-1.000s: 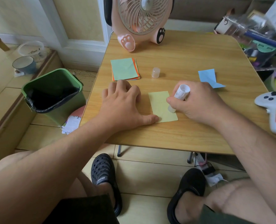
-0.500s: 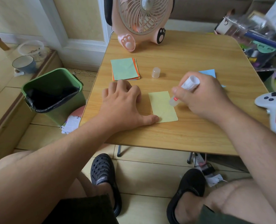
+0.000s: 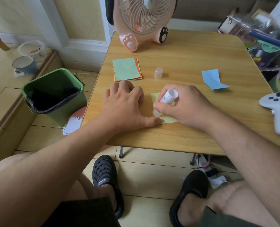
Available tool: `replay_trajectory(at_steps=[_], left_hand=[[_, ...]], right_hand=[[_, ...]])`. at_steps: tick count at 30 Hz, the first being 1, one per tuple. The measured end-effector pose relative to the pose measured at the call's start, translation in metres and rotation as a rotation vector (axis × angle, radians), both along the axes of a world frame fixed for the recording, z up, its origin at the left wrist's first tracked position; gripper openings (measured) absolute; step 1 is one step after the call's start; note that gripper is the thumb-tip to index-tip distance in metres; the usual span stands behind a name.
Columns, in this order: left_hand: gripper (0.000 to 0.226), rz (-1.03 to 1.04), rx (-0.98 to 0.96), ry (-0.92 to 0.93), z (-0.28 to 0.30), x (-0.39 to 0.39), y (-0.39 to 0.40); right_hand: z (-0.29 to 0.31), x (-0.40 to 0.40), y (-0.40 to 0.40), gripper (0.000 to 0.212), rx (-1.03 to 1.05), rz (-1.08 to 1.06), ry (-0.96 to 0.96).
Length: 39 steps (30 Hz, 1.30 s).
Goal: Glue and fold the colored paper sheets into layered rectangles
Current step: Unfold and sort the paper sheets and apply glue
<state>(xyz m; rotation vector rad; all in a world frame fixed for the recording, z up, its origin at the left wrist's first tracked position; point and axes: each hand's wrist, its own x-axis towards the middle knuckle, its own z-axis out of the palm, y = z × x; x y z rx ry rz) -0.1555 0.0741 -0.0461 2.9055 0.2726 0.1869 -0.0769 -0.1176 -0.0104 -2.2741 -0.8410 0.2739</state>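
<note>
My right hand [image 3: 183, 107] grips the glue stick [image 3: 166, 100], tip on the yellow sheet [image 3: 168, 120]; my left hand [image 3: 124, 105] lies flat, thumb pinning its corner. Gluing now; folding should follow.

Raised lettering that looks like "SENMA", not fully clear, runs across the heel strap of the black clog [image 3: 105, 173] on the floor below the tabletop [image 3: 185, 51]. The white glue stick [image 3: 168, 98] above the tabletop carries small printed label text, too blurred to read. No other text is legible.
</note>
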Motion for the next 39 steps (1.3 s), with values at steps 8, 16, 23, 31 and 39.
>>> replay_trajectory(at_steps=[8, 16, 23, 31, 39], left_hand=[[0.086, -0.012, 0.002, 0.024, 0.000, 0.000, 0.002], [0.083, -0.014, -0.009, 0.026, 0.001, 0.000, 0.002], [0.083, -0.011, -0.009, 0.042, 0.003, 0.000, 0.001], [0.082, -0.011, -0.013, 0.025, 0.001, 0.000, 0.002], [0.081, -0.021, -0.014, 0.041, 0.002, 0.000, 0.002]], right_hand=[[0.003, 0.005, -0.012, 0.021, -0.017, -0.045, -0.006], [0.004, 0.007, -0.024, 0.021, -0.025, -0.101, 0.003], [0.007, 0.011, -0.035, 0.021, -0.055, -0.127, -0.021], [0.013, 0.006, -0.033, 0.019, -0.127, -0.142, -0.131], [0.024, 0.005, -0.031, 0.020, -0.060, -0.152, -0.219]])
